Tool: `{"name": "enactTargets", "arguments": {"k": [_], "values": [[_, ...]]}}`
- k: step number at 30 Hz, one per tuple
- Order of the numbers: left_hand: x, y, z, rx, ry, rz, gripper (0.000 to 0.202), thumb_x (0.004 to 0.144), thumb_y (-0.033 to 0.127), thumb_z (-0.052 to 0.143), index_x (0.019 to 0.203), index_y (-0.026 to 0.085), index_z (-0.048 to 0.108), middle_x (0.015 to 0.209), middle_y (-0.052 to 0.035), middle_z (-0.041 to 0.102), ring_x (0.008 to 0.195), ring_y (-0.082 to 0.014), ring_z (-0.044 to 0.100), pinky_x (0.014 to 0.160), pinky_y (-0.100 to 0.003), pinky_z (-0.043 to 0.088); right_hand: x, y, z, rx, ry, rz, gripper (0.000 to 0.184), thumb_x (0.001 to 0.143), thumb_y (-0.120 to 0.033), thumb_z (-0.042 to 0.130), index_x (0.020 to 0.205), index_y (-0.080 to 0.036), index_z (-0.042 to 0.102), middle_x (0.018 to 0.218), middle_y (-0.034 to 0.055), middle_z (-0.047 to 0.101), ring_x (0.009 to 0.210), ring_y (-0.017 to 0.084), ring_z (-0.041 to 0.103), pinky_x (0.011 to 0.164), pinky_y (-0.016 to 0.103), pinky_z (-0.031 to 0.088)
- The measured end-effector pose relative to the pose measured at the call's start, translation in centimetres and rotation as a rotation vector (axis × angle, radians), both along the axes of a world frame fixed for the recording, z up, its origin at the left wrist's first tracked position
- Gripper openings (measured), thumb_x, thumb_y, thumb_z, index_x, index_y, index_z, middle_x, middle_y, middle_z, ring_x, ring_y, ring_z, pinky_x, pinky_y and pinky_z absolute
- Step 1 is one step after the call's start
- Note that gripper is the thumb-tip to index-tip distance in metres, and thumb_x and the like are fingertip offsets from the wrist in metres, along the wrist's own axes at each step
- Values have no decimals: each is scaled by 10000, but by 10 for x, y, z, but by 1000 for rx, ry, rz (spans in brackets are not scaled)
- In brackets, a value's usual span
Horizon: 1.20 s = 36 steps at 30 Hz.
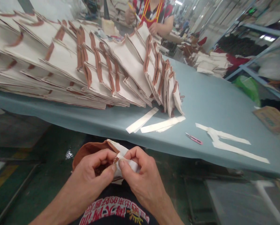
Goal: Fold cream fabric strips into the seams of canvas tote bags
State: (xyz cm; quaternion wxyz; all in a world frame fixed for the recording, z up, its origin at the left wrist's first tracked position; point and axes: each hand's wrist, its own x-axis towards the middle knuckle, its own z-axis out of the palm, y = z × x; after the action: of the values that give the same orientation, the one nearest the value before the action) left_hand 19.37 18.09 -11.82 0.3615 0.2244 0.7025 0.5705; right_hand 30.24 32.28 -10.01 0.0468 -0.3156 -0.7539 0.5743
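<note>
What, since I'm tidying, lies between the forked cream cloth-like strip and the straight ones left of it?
Metal-tipped pink snips on the blue tabletop, in the head view.

Table point(224, 106) runs across, ahead of the wearer. Stack of cloth pieces point(130, 62) fills its left part, leaning over in rows out to the middle. Just before the stack's right end, at the near edge: two bundles of strips point(163, 124), side by side. Right of these, thread snips point(193, 138); further right, a forked strip point(240, 152). Carton point(272, 120) at right end. Beyond the stack, a co-worker point(158, 18); right of that person, a cloth heap point(211, 64), then shelving point(254, 73). This side of the table: workpiece point(89, 151) between left hand point(96, 167) and right hand point(140, 165).
</note>
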Motion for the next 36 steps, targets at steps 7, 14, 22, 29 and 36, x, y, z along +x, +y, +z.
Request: {"name": "enactTargets", "arguments": {"k": [7,14,22,29,36], "values": [[18,11,9,-83,138,188,205,829,321,597,748,227,760,688,42,724,637,-155,635,616,-228,470,-7,2,-22,-458,99,26,349,829,-544,706,815,-243,529,633,-81,458,567,107,340,544,258,260],[18,15,-14,15,170,184,205,807,285,576,640,228,681,579,47,629,529,-142,538,504,-234,385,-9,-6,-42,-387,186,17,435,924,-648,610,795,-253,478,676,-68,446,603,126,365,578,274,316],[0,25,-10,-16,-45,111,221,708,398,584,583,220,620,584,35,565,572,-145,471,556,-256,417,-19,-14,-61,-111,217,-79,527,1046,-669,446,708,-266,407,667,-48,445,644,159,436,610,309,337],[-18,5,-2,-68,-270,30,237,654,423,663,705,194,693,619,30,635,526,-132,489,504,-230,383,9,-23,-45,105,157,-18,237,861,-433,739,939,-233,639,821,-4,714,711,192,636,660,298,429],[-23,-16,-8,-62,-177,-130,289,821,455,664,857,204,803,814,1,717,679,-167,587,598,-239,434,10,-31,-49,315,190,-30,122,849,-337,697,813,-223,672,706,-11,718,612,166,639,609,279,390]]}}
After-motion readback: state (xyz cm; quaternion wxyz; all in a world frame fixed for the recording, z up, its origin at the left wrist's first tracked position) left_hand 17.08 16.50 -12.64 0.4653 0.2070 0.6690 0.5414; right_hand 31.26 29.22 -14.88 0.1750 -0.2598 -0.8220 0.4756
